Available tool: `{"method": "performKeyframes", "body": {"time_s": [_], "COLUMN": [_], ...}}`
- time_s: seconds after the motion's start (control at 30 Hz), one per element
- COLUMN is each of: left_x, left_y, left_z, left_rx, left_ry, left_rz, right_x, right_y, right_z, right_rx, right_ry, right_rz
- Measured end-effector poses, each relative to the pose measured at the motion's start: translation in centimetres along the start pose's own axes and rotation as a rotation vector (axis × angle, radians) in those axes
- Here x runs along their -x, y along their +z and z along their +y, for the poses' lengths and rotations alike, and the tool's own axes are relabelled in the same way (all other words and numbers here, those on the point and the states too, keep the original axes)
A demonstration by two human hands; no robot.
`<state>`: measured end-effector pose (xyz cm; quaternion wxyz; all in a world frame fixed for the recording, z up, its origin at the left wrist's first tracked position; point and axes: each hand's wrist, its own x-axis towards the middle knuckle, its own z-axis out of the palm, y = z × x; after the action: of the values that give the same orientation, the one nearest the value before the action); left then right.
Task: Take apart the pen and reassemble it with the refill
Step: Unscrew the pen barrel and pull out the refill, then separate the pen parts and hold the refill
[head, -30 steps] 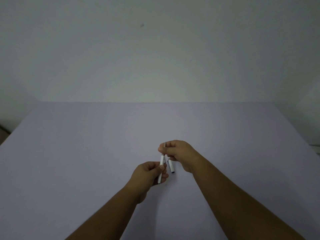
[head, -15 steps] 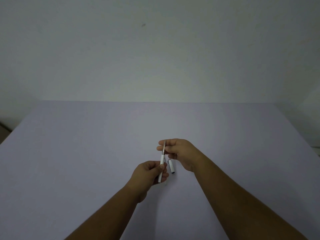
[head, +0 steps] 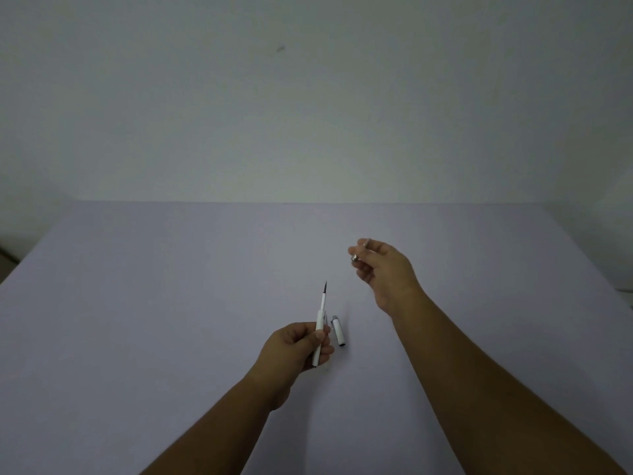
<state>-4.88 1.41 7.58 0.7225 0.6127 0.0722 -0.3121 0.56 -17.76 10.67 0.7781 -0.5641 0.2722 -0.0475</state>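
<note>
Plain grey wall stands behind a wide table (head: 137,303) with a pale purple top. The light is dim.

The left hand (head: 294,347) is closed around the white pen (head: 319,323), low on its body. The pen points up and a little away, and the thin dark refill (head: 325,287) sticks out of its top with nothing over it. The right hand (head: 380,265) is up and off to the right, well apart from the pen. Its fingers pinch a small silver tip piece (head: 356,257). The cap (head: 337,330) lies flat on the table, just beside the left hand.

I think the taking apart is still going on, or has just ended.

What could go wrong? The tip piece is tiny and held only by fingertips, so it could slip, fall and roll away. On this dim table it would be hard to find. The refill looks loose now, so if the pen tips over, it might slide out. The cap is round and could roll if a hand bumps it. Putting the tip back crooked could bend the thin refill point.
</note>
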Motion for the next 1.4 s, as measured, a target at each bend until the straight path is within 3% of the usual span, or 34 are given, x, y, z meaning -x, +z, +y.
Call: {"method": "performKeyframes", "body": {"time_s": [0.1, 0.27, 0.37, 1.0, 1.13, 1.27, 1.4], "left_x": [-0.5, -1.5, -2.1, -3.7, -3.4, -3.1, -2.6], "left_y": [-0.4, -1.3, -1.5, -1.4, -1.4, -1.1, -0.4], "left_z": [-0.2, -0.9, -1.3, -1.9, -1.9, -1.6, -1.1], "left_rx": [0.014, -0.087, -0.120, -0.145, -0.138, -0.136, -0.148], "left_ry": [0.007, 0.011, -0.010, -0.050, -0.046, -0.036, -0.026], "left_rz": [0.017, 0.071, 0.096, 0.094, 0.086, 0.077, 0.070], "right_x": [-0.9, -1.4, -1.2, -1.8, -1.5, -1.0, 0.1], "right_y": [-1.4, -3.2, -3.3, -2.7, -2.5, -1.2, -0.1], "right_z": [2.9, 8.7, 10.3, 11.7, 10.3, 7.3, 5.2], "right_rx": [0.259, 0.982, 1.137, 1.097, 0.878, 0.391, 0.481], "right_ry": [0.099, 0.135, 0.125, 0.121, 0.101, 0.196, 0.141], "right_rz": [0.014, -0.019, -0.053, 0.011, 0.063, -0.122, -0.329]}}
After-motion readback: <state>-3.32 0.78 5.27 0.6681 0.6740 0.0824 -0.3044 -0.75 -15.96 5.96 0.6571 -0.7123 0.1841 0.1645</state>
